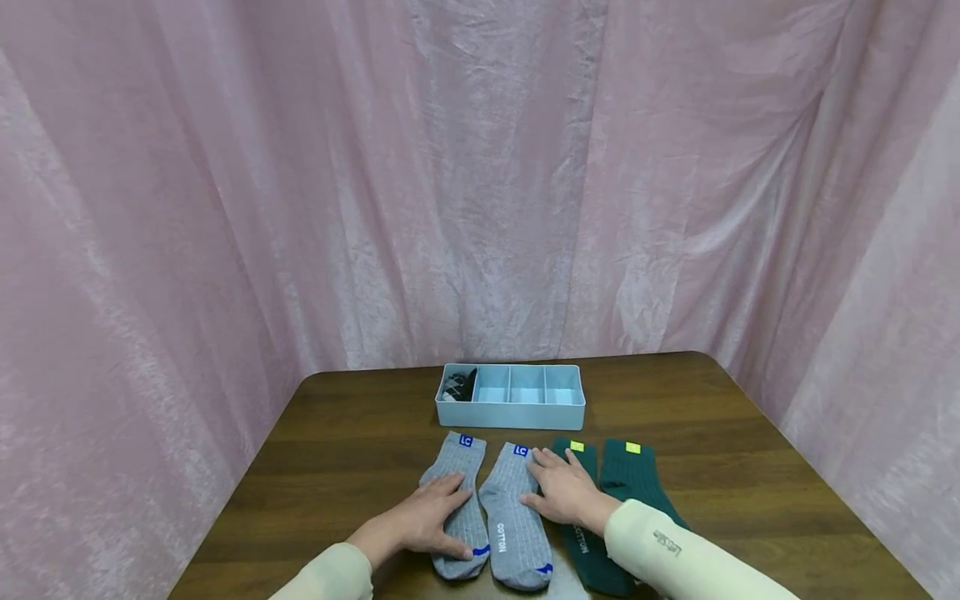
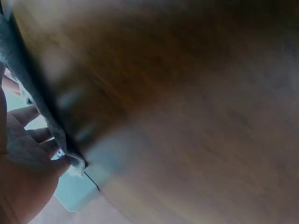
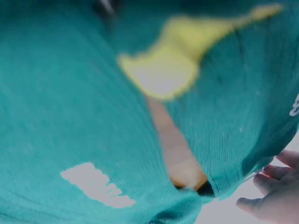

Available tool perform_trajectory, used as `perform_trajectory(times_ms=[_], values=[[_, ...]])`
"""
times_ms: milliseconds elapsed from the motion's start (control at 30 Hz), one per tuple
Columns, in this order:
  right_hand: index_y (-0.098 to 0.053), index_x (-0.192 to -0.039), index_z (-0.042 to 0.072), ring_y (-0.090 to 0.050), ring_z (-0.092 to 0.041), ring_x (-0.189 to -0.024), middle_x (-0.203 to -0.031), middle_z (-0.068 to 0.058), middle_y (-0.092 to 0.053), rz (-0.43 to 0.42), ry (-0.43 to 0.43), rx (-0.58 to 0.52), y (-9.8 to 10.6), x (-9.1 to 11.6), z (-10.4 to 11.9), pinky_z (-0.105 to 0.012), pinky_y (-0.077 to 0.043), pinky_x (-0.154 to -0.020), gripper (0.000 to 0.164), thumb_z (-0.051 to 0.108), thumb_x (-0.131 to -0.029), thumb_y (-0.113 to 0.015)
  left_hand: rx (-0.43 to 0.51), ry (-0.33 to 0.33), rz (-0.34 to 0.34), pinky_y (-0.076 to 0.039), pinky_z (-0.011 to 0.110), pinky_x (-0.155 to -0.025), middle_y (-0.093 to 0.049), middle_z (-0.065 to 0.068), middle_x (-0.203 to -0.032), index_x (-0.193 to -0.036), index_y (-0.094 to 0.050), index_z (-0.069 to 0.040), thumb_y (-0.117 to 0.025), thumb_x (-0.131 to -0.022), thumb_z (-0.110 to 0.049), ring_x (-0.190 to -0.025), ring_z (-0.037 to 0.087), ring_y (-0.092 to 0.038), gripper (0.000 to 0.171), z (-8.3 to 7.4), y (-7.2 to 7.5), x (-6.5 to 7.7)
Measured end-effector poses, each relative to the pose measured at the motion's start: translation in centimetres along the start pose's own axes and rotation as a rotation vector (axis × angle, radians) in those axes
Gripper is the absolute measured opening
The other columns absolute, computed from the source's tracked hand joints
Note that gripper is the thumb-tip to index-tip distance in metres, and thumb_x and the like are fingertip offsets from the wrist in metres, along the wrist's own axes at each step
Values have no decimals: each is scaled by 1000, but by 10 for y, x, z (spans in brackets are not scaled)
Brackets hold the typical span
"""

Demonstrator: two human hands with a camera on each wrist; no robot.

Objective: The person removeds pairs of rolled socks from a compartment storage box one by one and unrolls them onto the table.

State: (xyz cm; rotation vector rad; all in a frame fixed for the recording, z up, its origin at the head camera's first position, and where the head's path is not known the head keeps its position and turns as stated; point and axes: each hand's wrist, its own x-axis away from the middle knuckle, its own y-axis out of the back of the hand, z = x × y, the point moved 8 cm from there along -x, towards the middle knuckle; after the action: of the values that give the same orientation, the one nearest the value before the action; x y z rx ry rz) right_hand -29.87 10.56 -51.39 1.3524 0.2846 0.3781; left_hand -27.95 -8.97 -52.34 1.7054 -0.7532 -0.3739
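pair of grey ribbed cotton socks (image 1: pixel 516 521), side by side on brown wooden desk (image 1: pixel 352 450). left hand (image 1: pixel 435 512) on one sock, right hand (image 1: pixel 566 492) at the other's edge; set apart, fingers extended. light, even palm pressure suits flattening.

**Covered, Cropped and Blurred**

The right hand (image 1: pixel 566 490) hides part of the left green sock (image 1: pixel 600 565). The head view crops the left sleeve (image 1: pixel 333 573) and right sleeve (image 1: pixel 678 552). The far box's (image 1: pixel 517 415) dark item (image 1: pixel 457 387) is too small to identify. The left wrist view blurs the surface (image 2: pixel 196 140).
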Motion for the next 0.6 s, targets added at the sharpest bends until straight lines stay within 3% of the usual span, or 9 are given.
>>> perform_trajectory(times_ms=[167,433,600], values=[[-52,-143,3,-29,-34,-145,-154,-16,-38,33,-8,-4,0,-3,-5,-63,-18,-113,66,49,-96,-59,-5,-5,14,-21,52,-116,-30,17,-158,-150,-44,-10,-68,-78,-70,-145,35,-27,97,-5,-2,3],[-42,-151,6,-21,-33,-148,-160,-15,-28,92,26,-35,-5,-4,-11,-63,-13,-114,98,75,-83,-57,-17,33,30,-19,52,-117,-26,15,-160,-152,-40,-12,-63,-76,-78,-147,33,-23,104,-11,-7,4],[-40,-152,7,-18,-32,-149,-161,-15,-25,105,44,-43,-5,-3,-11,-62,-12,-115,100,76,-81,-58,-48,37,27,-21,51,-117,-27,15,-160,-153,-40,-13,-66,-72,-79,-146,34,-24,107,-14,-9,4]])
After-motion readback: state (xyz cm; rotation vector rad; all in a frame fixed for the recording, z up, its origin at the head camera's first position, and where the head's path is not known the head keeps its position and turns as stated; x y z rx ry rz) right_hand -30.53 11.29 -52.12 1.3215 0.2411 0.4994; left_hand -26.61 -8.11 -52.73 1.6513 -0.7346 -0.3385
